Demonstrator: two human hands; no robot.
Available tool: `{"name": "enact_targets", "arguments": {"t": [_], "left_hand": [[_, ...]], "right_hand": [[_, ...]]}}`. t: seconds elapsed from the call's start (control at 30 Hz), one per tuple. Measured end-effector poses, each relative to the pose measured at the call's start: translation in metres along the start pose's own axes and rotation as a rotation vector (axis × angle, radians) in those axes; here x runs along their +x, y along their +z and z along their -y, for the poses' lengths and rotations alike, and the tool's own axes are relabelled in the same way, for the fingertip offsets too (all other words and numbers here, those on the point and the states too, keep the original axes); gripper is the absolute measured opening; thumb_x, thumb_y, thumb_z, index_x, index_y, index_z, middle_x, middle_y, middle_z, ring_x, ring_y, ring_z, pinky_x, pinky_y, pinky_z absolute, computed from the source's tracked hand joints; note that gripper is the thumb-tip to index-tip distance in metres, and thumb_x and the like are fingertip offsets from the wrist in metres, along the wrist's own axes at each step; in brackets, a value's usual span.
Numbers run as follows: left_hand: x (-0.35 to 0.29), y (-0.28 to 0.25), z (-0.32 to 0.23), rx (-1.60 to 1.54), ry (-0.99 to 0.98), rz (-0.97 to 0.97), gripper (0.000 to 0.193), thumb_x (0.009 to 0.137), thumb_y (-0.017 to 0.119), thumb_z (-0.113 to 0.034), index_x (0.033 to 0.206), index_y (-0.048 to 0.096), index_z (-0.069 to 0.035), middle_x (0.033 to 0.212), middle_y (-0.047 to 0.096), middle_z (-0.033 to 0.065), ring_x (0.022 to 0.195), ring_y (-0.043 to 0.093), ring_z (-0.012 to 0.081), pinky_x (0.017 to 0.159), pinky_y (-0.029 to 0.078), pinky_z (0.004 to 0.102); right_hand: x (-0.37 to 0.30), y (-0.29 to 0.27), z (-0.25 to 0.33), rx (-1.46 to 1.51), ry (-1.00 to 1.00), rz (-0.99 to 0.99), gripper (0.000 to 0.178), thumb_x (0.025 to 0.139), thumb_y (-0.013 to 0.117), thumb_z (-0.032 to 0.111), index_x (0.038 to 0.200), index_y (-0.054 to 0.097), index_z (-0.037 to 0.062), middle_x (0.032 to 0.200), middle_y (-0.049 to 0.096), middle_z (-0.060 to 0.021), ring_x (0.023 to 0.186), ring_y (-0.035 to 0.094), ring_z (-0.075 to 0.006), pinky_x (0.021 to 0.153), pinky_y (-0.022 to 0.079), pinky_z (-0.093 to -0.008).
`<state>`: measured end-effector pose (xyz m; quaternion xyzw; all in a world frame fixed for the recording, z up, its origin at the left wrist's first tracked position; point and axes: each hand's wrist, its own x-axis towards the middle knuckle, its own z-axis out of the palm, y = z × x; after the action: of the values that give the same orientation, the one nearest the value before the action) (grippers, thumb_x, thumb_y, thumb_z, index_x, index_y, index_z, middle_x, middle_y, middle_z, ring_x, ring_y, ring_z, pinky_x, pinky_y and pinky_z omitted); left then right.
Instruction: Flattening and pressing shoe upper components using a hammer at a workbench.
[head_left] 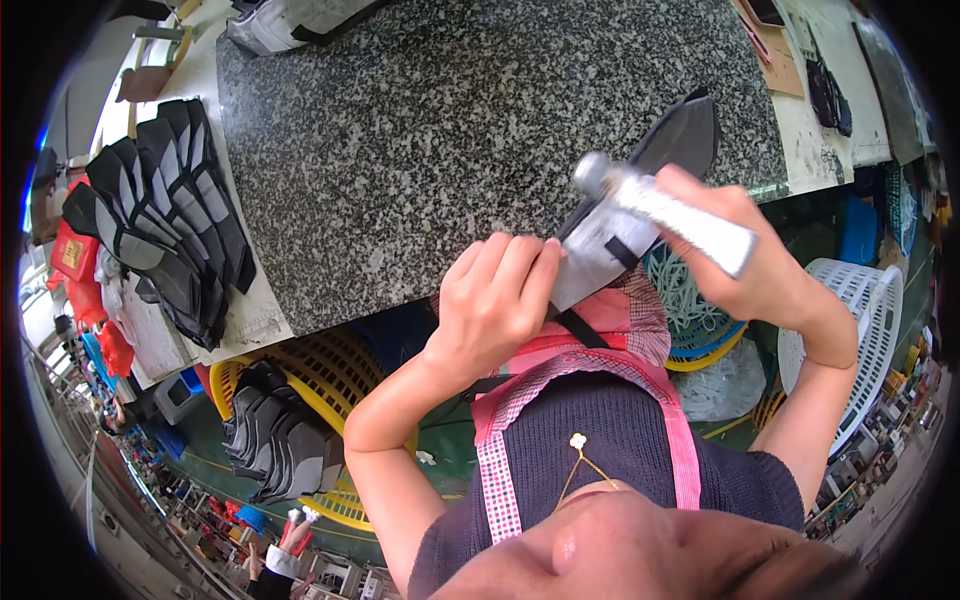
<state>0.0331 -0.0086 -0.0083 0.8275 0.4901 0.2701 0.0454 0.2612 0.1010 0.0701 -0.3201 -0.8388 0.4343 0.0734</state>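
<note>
My right hand (725,235) is wrapped round a hammer (690,218) with a white-wrapped handle and a round metal head. The head is over a grey and black sewn piece (590,265), which looks like a shoe upper. This piece lies across the near edge of the granite slab (440,130); its dark pointed end rests on the stone, while its light grey end hangs toward my apron. Curled at the piece's left edge, my left hand (495,295) pinches it between thumb and fingers. The hammer is slightly blurred, and I cannot tell whether its head touches the piece.
Similar pieces (165,210) lie fanned on the table's left side. Below, a yellow basket (335,365) holds a stack more. Pale cords (690,295) fill another basket at the right, near a white basket (850,330). Another grey piece (300,22) sits at the slab's far edge.
</note>
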Motion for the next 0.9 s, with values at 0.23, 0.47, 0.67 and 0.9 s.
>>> {"name": "enact_targets", "arguments": {"t": [0.23, 0.47, 0.67, 0.9], "left_hand": [[0.054, 0.029, -0.001, 0.023, -0.047, -0.068, 0.014, 0.079, 0.072, -0.009, 0.091, 0.068, -0.003, 0.083, 0.060, 0.0054, 0.076, 0.060, 0.0220, 0.063, 0.046, 0.0351], [0.042, 0.016, 0.000, -0.087, -0.088, 0.022, 0.014, 0.076, 0.071, -0.011, 0.088, 0.070, -0.003, 0.081, 0.059, 0.0045, 0.084, 0.057, 0.0238, 0.068, 0.046, 0.0360], [0.043, 0.007, 0.003, -0.122, -0.114, 0.047, 0.016, 0.082, 0.070, -0.014, 0.092, 0.070, -0.002, 0.082, 0.059, 0.0043, 0.084, 0.056, 0.0227, 0.069, 0.045, 0.0365], [0.027, -0.001, 0.000, -0.055, -0.057, 0.085, 0.019, 0.075, 0.067, -0.007, 0.092, 0.069, 0.001, 0.083, 0.059, 0.0068, 0.085, 0.056, 0.0226, 0.068, 0.045, 0.0343]], "right_hand": [[-0.024, 0.004, -0.009, -0.053, 0.150, -0.163, 0.026, 0.089, 0.060, 0.003, 0.115, 0.056, -0.0029, 0.085, 0.063, -0.0280, 0.062, 0.061, -0.0375, 0.062, 0.048, -0.0427], [-0.019, -0.006, -0.019, -0.011, 0.022, -0.227, 0.025, 0.086, 0.059, 0.000, 0.111, 0.055, -0.0041, 0.090, 0.062, -0.0252, 0.081, 0.062, -0.0459, 0.063, 0.050, -0.0417], [-0.018, 0.013, -0.024, -0.098, 0.055, 0.001, 0.021, 0.087, 0.060, 0.006, 0.104, 0.049, -0.0005, 0.068, 0.058, -0.0222, 0.070, 0.061, -0.0468, 0.058, 0.048, -0.0480], [-0.012, 0.005, -0.009, -0.020, -0.102, -0.177, 0.028, 0.088, 0.061, 0.003, 0.114, 0.051, -0.0029, 0.073, 0.058, -0.0201, 0.065, 0.061, -0.0405, 0.058, 0.047, -0.0424]]}}
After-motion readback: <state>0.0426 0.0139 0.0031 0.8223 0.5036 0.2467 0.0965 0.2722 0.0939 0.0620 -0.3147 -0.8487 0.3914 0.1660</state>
